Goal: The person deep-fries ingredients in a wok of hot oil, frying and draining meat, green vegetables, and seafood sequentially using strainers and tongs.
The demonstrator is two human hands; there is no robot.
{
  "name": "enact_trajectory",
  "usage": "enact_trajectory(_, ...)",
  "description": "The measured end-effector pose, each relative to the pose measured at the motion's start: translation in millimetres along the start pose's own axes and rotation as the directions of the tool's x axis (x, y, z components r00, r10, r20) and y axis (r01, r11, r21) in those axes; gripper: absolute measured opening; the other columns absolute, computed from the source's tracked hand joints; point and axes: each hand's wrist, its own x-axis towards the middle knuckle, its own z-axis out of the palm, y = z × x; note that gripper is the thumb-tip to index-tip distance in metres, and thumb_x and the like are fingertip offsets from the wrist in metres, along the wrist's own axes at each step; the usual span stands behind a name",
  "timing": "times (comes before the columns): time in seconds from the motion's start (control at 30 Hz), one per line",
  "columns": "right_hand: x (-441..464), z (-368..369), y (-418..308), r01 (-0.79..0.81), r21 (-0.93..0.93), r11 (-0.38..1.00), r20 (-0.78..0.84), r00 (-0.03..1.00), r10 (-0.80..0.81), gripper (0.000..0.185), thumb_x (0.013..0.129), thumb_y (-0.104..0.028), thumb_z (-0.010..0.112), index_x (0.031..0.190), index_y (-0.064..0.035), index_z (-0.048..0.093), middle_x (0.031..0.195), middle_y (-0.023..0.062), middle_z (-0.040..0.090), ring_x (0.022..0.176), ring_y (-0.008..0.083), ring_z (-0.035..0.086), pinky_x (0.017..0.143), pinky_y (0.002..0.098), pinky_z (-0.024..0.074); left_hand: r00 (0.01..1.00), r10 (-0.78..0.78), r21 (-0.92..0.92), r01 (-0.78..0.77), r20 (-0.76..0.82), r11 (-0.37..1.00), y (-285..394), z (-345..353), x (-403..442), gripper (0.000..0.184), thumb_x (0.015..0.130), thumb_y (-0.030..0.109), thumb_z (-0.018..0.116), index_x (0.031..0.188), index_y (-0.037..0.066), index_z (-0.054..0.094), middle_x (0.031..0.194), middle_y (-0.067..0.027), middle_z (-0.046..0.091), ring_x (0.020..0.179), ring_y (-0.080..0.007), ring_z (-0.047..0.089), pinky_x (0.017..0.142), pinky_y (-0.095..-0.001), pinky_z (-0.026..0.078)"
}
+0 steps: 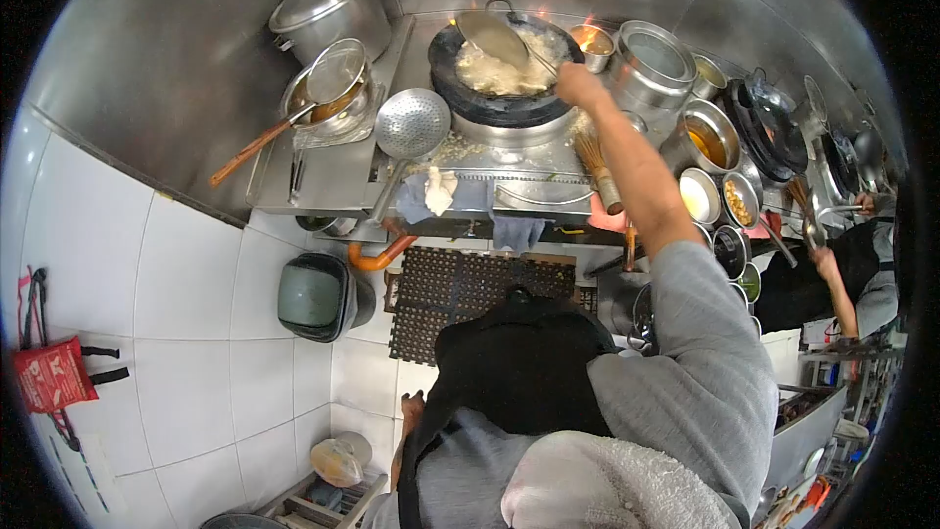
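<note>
My right hand is closed around the handle of a wide, round ladle. The ladle's bowl is tilted over a black wok on the burner, where pale food bubbles in foamy liquid. My left hand hangs low by my side, beside the black apron, away from the stove; its fingers are too small and partly hidden to read. A perforated skimmer rests on the counter left of the wok. Below my right forearm lies a bamboo wok brush.
Flames rise behind the wok near a metal pot. A lidded stockpot and a strainer over a bowl stand left. Pots and ingredient bowls crowd the right, where a co-worker's hand works. A bin sits beside the rubber mat.
</note>
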Motion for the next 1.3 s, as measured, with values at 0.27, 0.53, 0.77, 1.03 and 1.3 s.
enact_trajectory(0.27, -58.3, -108.3, -45.5, 0.044, -0.155, 0.987, 0.023, 0.999, -0.041, 0.024, 0.075, -0.006, 0.054, 0.094, 0.0052, 0.065, 0.096, 0.0283, 0.063, 0.092, 0.0365, 0.064, 0.079, 0.0438, 0.0509, 0.997, -0.072, -0.177, 0.068, -0.013, 0.982, 43.6, 1.8, -12.0, 0.064, 0.085, 0.024, 0.058, 0.138, 0.011, 0.024, 0.110, -0.0168, 0.057, 0.080, -0.0360, 0.062, 0.062, -0.0441, 0.050)
enact_trajectory(0.53, 1.3, -23.4, 20.6, -0.031, 0.065, 0.997, -0.094, 0.995, 0.037, 0.024, 0.075, -0.011, 0.055, 0.093, 0.0018, 0.064, 0.088, 0.0261, 0.064, 0.086, 0.0369, 0.064, 0.077, 0.0428, 0.0514, 0.993, 0.063, -0.070, -0.056, 0.097, 0.996, 111.7, 40.4, 21.7, 0.061, 0.082, 0.028, 0.060, 0.135, 0.008, 0.036, 0.113, -0.0204, 0.058, 0.084, -0.0354, 0.063, 0.065, -0.0450, 0.053)
enact_trajectory(0.77, -26.2, -86.0, 28.2, -0.306, 0.296, 0.905, 0.290, 0.932, 0.220, 0.027, 0.077, -0.006, 0.049, 0.098, 0.0014, 0.065, 0.096, 0.0257, 0.064, 0.094, 0.0371, 0.062, 0.079, 0.0481, 0.0489, 0.834, 0.290, -0.130, -0.260, 0.469, 0.957, 224.6, 163.0, 41.9, 0.070, 0.082, 0.025, 0.065, 0.140, 0.008, 0.030, 0.101, -0.0177, 0.063, 0.080, -0.0267, 0.065, 0.061, -0.0353, 0.052)
enact_trajectory(1.03, 56.9, -2.8, 57.4, -0.141, 0.023, 0.990, -0.095, 0.985, 0.142, 0.032, 0.076, -0.008, 0.053, 0.103, 0.0043, 0.063, 0.094, 0.0272, 0.063, 0.093, 0.0369, 0.063, 0.082, 0.0433, 0.0501, 0.738, 0.078, -0.280, 0.155, 0.670, 0.947, 355.2, 358.8, 3.0, 0.060, 0.086, 0.023, 0.064, 0.136, 0.008, 0.035, 0.077, -0.0082, 0.063, 0.068, -0.0162, 0.064, 0.053, -0.0286, 0.050)
enact_trajectory(1.3, 3.2, 83.4, 36.9, -0.061, -0.217, 0.974, 0.073, 0.994, 0.079, 0.041, 0.085, -0.007, 0.051, 0.125, 0.0002, 0.050, 0.096, 0.0227, 0.064, 0.084, 0.0385, 0.064, 0.079, 0.0470, 0.0506, 0.799, 0.181, 0.648, -0.578, 0.574, 0.496, 289.3, 327.1, -6.8, 0.049, 0.082, 0.038, 0.058, 0.111, 0.000, 0.061, 0.100, -0.0212, 0.065, 0.092, -0.0412, 0.062, 0.079, -0.0441, 0.051)
